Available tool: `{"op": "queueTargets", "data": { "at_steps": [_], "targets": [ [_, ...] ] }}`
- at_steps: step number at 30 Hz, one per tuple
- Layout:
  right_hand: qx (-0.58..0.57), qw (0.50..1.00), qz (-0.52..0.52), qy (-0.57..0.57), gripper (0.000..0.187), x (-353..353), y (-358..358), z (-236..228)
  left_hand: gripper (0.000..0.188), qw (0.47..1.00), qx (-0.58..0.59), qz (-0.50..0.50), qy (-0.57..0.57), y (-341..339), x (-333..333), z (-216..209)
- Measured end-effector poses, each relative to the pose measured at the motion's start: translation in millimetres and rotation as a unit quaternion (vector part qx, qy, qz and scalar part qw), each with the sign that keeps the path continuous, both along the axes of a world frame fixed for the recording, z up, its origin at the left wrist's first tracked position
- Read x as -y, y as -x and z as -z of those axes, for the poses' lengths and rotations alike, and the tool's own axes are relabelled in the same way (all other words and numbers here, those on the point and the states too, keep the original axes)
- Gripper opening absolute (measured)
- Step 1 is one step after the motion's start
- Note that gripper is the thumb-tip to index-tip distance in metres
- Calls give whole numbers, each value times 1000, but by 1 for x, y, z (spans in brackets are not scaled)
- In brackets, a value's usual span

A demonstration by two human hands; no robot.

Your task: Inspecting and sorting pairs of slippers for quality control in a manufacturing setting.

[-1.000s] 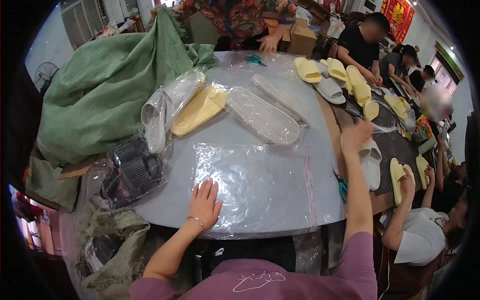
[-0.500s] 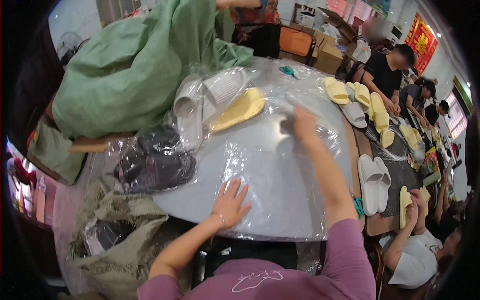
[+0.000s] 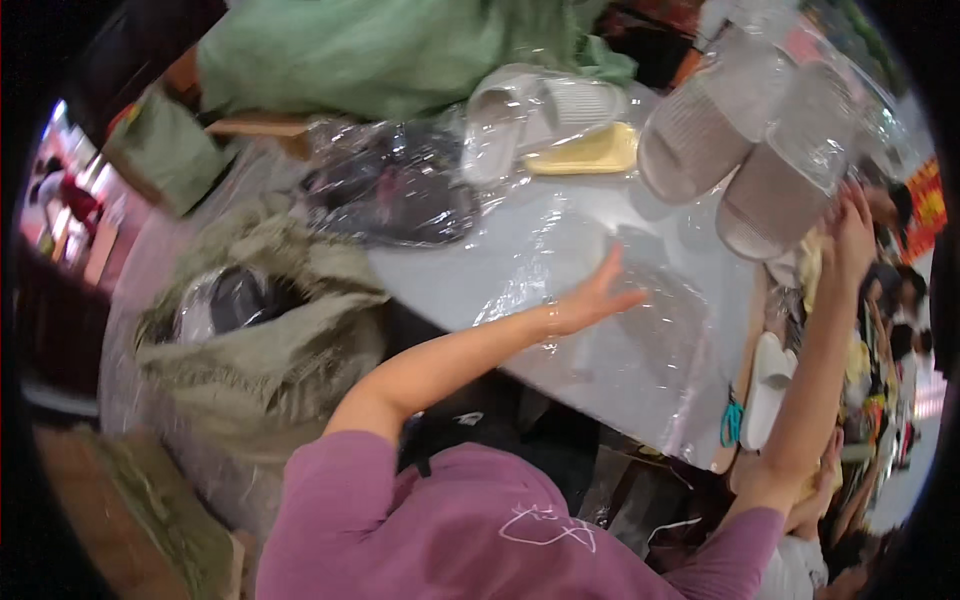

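A pair of grey-brown slippers (image 3: pixel 700 130) in a clear plastic bag hangs above the far right part of the table. At the bag's right side, my right hand (image 3: pixel 850 235) is raised and closed on it; the fingertips are partly blurred. Over the table's middle, my left hand (image 3: pixel 592 298) has its fingers spread and holds nothing. It is nearest to a clear plastic sheet (image 3: pixel 665 345) on the grey tabletop (image 3: pixel 440 285). Beyond it lie white slippers (image 3: pixel 495 125) in clear plastic, a yellow slipper (image 3: pixel 585 152) and dark bagged slippers (image 3: pixel 400 190).
A large green sack (image 3: pixel 380 60) covers the far left. An open woven sack (image 3: pixel 270 370) with dark bagged footwear stands at the left of the table. Teal scissors (image 3: pixel 732 418) and a white slipper (image 3: pixel 768 385) lie at the right edge. Several people work along the right.
My right hand has risen to the right, and the bagged grey-brown slippers now show beside it. My left hand has lifted and moved right and away. The whole view has swung.
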State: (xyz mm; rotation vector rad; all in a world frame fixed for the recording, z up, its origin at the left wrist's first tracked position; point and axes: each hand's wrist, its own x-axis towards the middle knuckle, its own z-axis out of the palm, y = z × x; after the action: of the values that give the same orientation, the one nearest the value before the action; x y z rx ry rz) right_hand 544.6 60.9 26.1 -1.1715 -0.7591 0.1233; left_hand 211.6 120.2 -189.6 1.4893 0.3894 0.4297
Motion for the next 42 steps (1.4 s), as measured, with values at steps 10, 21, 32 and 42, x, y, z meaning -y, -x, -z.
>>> {"op": "queueTargets", "data": {
  "at_steps": [10, 21, 32, 42],
  "targets": [
    [-152, 880, -263, 364, 32, 169, 200, 177, 49, 976, 65, -45, 203, 32, -61, -22],
    [176, 856, 47, 484, 30, 176, 113, 239, 26, 956, -152, -178, 174, 30, -100, 82],
    [-62, 884, -304, 349, 35, 129, 97, 228, 20, 966, -132, -180, 130, 33, -100, 91],
    [452, 763, -177, 427, 37, 34, 171, 266, 21, 979, -99, -148, 100, 29, -99, 101]
  ]
}}
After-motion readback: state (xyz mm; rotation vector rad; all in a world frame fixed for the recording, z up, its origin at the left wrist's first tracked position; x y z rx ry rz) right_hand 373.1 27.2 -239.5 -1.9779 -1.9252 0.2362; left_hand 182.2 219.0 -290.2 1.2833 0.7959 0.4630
